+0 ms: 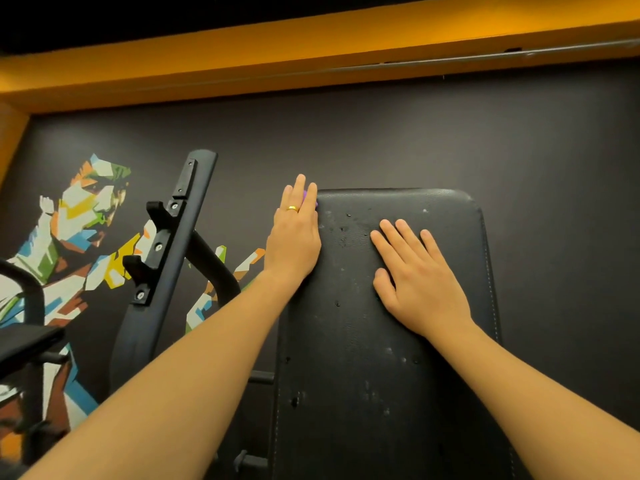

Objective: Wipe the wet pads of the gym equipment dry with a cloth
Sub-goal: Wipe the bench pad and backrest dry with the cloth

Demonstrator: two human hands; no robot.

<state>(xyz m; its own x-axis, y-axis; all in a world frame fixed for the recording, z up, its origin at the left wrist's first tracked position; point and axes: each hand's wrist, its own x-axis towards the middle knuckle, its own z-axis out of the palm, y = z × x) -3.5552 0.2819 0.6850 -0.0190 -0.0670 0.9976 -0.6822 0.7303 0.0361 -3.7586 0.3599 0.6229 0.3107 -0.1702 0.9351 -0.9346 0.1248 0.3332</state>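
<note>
Bench pad [346, 375]: black, top edge rounded, against the dark wall [450, 140]. Droplets [343, 230] are scattered over its upper and middle surface. Left hand [294, 237] lies flat at the pad's upper-left corner, fingers straight, pressing a purple cloth [305, 195] (only a sliver shows between the fingers). It wears a gold ring [292, 208]. Right hand [420, 282] is flat on the pad's upper right, fingers spread, holding nothing. The hands are apart, with wet pad between them. The right edge has a stitched seam [491, 271], with plain wall beyond. The left side is tighter: a black rack upright [166, 237] with hooks stands near. A multicolour figure mural [79, 209] is on the wall behind it.
</note>
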